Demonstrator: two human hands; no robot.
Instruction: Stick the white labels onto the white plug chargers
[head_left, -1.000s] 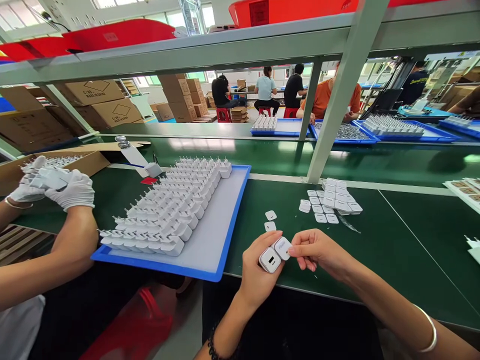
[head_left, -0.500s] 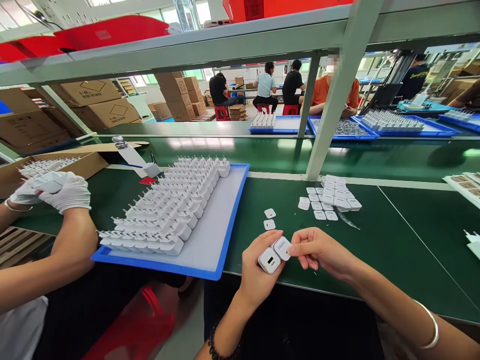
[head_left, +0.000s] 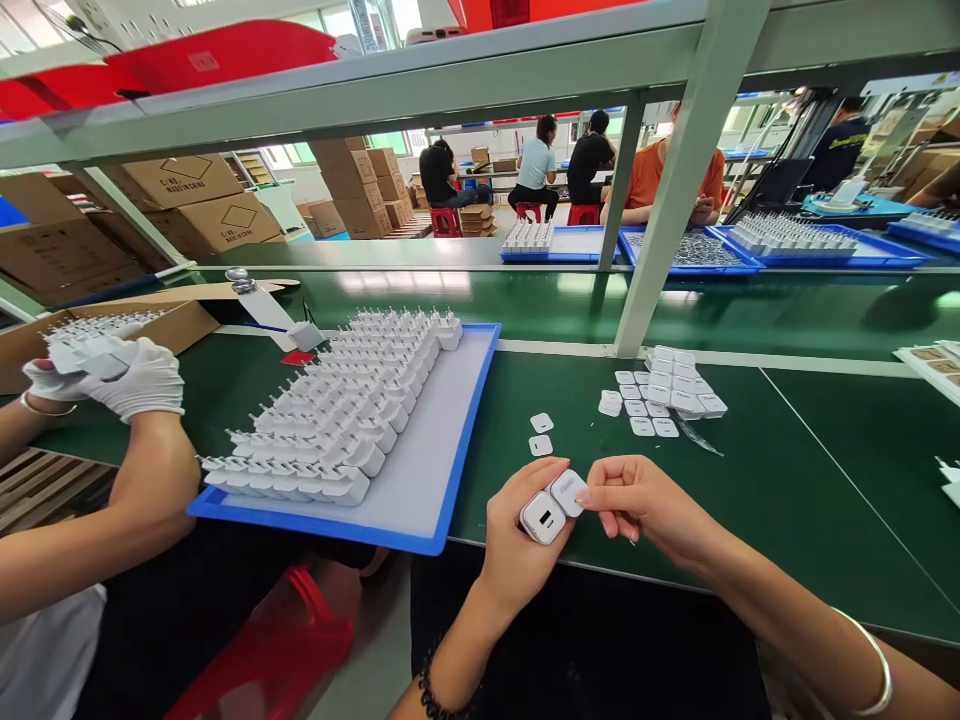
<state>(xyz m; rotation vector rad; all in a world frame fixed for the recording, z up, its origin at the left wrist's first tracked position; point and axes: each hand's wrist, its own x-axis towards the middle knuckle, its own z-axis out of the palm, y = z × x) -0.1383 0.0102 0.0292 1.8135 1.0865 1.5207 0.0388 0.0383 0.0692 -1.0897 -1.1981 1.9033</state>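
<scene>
My left hand [head_left: 514,560] is wrapped round two small white plug chargers, side by side. The nearer charger [head_left: 543,519] faces me with a dark USB slot and a smaller port. Over the face of the other lies a white square label [head_left: 568,490] with faint print. Thumb and forefinger of my right hand [head_left: 652,505] pinch that label by its right-hand corner; whether it is stuck down, I cannot tell. Two loose labels [head_left: 540,444] rest on the green bench just beyond my hands. Farther right is a stack of white labels [head_left: 675,382].
A blue-rimmed tray [head_left: 442,530] with rows of white chargers sits to my left. Beyond it, a co-worker's gloved hands [head_left: 146,378] hold white chargers near a cardboard box [head_left: 191,330]. A metal post [head_left: 667,220] rises behind the bench, and a shelf [head_left: 375,92] crosses above.
My hands keep their grip on the chargers and the label, with barely any movement. The co-worker's gloved hands have turned their chargers slightly. The camera view has shifted a little.
</scene>
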